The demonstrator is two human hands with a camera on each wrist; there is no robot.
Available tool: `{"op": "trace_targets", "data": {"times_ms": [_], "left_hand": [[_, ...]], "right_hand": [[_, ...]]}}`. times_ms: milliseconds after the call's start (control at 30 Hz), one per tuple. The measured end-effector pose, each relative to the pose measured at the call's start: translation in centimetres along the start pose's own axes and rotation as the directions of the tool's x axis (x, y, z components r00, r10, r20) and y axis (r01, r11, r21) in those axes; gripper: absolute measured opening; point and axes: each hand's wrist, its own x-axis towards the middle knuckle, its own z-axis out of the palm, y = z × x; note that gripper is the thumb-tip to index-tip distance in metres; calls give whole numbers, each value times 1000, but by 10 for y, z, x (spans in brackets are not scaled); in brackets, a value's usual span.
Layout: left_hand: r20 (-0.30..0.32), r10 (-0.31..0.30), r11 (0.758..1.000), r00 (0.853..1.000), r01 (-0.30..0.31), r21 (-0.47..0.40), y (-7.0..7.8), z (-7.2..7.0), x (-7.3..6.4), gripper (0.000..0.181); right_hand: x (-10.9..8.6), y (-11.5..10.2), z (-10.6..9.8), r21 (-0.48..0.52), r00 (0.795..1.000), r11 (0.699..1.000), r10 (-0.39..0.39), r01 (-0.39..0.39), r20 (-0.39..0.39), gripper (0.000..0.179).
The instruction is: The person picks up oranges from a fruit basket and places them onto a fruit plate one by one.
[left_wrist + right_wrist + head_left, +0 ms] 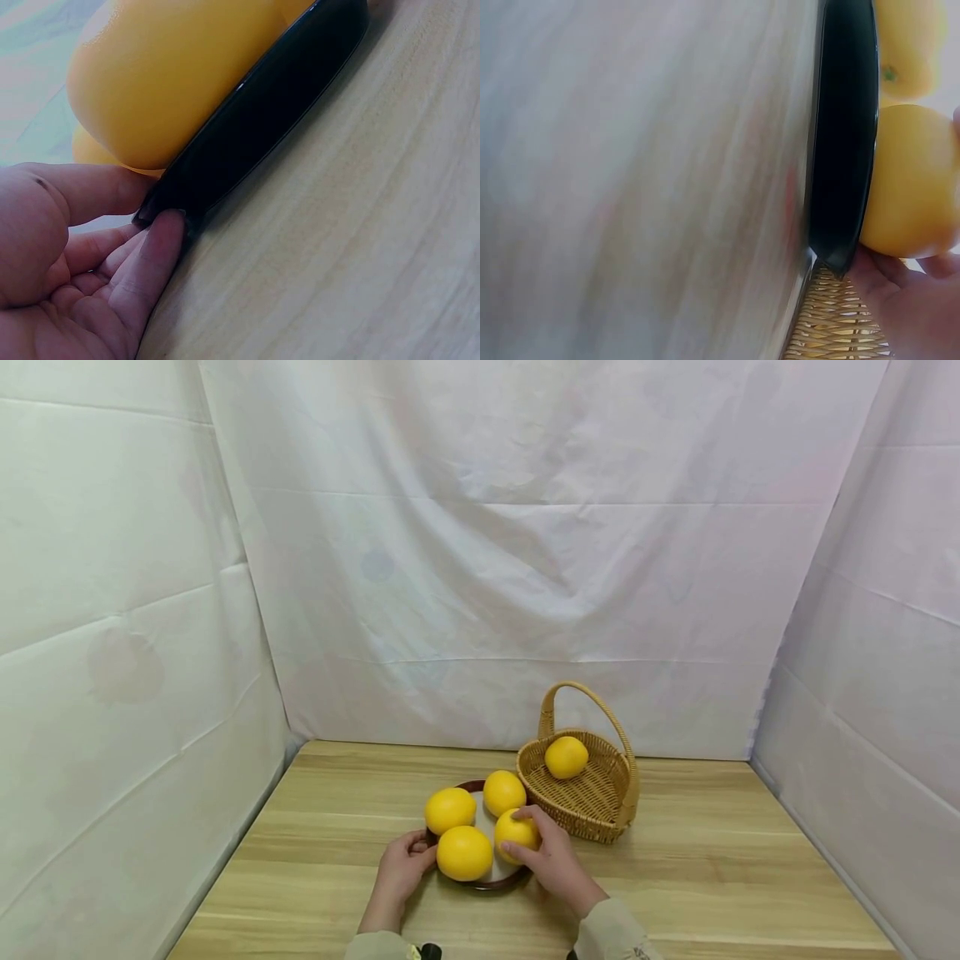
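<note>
A round dark-rimmed plate [498,885] with a pale inside bears several yellow oranges, among them a front-left orange [464,853]. My left hand [401,870] pinches the plate's left rim between thumb and fingers. In the left wrist view, the dark side wall [262,112] rises from the wood, and the thumb [157,255] lies against its outside. On the right of the plate, my right hand [558,862] grips another orange [512,837], thumb in front and fingers over the top. That orange [911,184] sits right at the plate's rim in the right wrist view.
Just behind and right of the plate stands a wicker basket [585,818] with a tall arched handle [600,702]. One orange [566,757] lies inside it. The wooden table [720,868] is bounded by white cloth walls [540,585] at the back and sides.
</note>
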Motion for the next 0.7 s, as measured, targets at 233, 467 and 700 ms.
{"op": "trace_targets", "data": {"times_ms": [233,467,700], "left_hand": [[-6,-2,1000,1000,2,-7,0,0,1,50],[-9,2,1000,1000,-2,4,2,0,1,51],[-9,-1,1000,1000,1,5,0,0,1,51]], "right_hand": [[1,-2,0,-99,999,994,-45,46,15,44],[1,-3,-2,-129,998,989,-62,65,29,46],[1,-3,-2,-143,999,989,-26,30,32,53]]}}
